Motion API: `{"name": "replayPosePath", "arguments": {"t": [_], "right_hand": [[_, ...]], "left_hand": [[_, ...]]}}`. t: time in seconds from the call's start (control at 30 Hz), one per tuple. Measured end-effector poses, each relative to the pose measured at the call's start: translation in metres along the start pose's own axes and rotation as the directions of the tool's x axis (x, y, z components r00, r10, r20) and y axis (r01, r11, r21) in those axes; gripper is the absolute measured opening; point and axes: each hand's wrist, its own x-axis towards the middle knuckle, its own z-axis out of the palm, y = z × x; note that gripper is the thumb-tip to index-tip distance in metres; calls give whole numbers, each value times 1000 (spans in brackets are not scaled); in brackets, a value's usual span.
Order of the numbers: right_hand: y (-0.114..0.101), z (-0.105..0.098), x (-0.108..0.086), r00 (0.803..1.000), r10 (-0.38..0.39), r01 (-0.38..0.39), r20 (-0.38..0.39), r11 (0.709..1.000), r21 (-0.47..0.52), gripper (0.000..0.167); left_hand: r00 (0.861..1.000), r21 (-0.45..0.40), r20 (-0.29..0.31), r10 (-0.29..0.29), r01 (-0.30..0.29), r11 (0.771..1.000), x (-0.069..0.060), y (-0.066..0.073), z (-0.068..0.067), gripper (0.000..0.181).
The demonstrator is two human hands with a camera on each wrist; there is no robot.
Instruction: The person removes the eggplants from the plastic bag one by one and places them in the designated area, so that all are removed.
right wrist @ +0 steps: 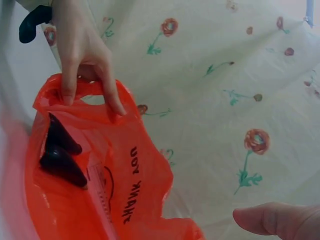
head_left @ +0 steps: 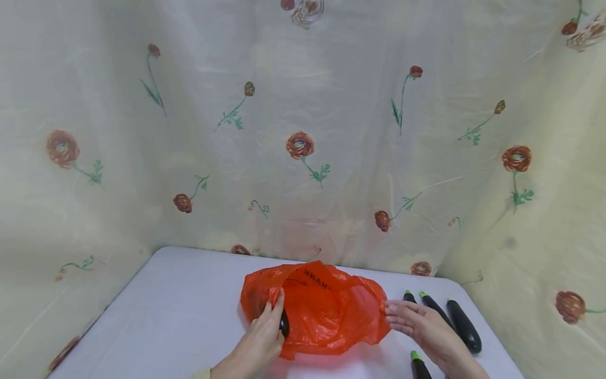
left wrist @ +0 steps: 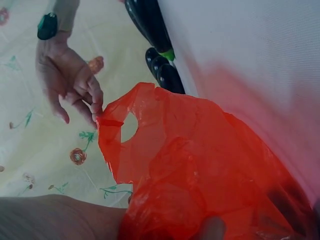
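Observation:
A red plastic bag [head_left: 317, 321] with handle holes and printed "THANK YOU" lettering lies open on the white table. My left hand [head_left: 265, 331] grips its left handle, fingers hooked over the plastic. At the bag's right edge, the fingertips of my right hand [head_left: 426, 329] touch the other handle, fingers mostly straight. The right thumb [right wrist: 275, 220] stands apart from the plastic. Two dark eggplants [right wrist: 62, 167] show inside the bag in the right wrist view. Several eggplants [head_left: 464, 326] with green stem ends lie on the table near my right hand.
The white table [head_left: 165, 310] extends to the left of the bag. A floral curtain [head_left: 350, 105] hangs behind the table and along both sides. One eggplant [head_left: 419, 366] lies close to the front edge, beside the right forearm.

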Motion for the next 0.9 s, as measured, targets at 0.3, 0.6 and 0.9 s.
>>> {"name": "replayPosePath", "arguments": {"t": [0.3, 0.6, 0.9], "right_hand": [[-18, 4, -1, 999, -3, 4, 49, 1000, -15, 74], [-26, 32, 12, 999, 7, -7, 40, 1000, -13, 72], [-34, 60, 30, 985, -18, 16, 170, 1000, 16, 62]], "left_hand": [[1000, -23, 10, -8, 8, 1000, -1, 0, 2, 78], [999, 2, -7, 40, -40, 999, -1, -2, 3, 79], [997, -35, 58, -41, 43, 998, 2, 0, 2, 80]]}}
